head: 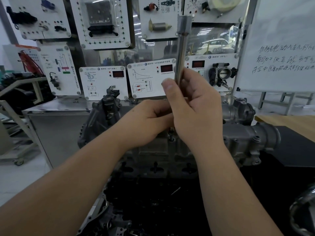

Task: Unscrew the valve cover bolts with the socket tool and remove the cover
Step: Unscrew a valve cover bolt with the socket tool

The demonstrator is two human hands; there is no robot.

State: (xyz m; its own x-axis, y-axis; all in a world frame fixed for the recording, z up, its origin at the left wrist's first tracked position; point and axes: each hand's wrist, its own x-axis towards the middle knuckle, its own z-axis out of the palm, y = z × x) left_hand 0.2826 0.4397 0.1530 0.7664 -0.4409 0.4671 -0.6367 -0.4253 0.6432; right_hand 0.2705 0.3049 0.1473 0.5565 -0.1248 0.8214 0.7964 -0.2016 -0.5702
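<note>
Socket tool — a long, bright steel tube — stands near upright at frame centre, open end toward 12 o'clock, a small cross-hole or pin part-way down. Right hand wraps its lower shaft, fingers curled round the tube and thumb laid along the side; closed firmly on it. Left hand, at 9 o'clock from the right, has fingers curled in toward the tool's bottom end — it seems to pinch the tip or something small there, but the contact is hidden behind the right hand, so I cannot tell what it holds. Grey cast-metal valve cover sits below the hands on the dark engine block, running toward 3 o'clock; one dark bolt stands proud just under the hands at 6 o'clock. Judgement: tool is rigid and smooth, likely to slip in a bare palm under torque, so grip low and square over the bolt. Cover looks stiff, fairly heavy, with awkward edges — lift with both hands at opposite ends once every bolt is out, keeping it level.
</note>
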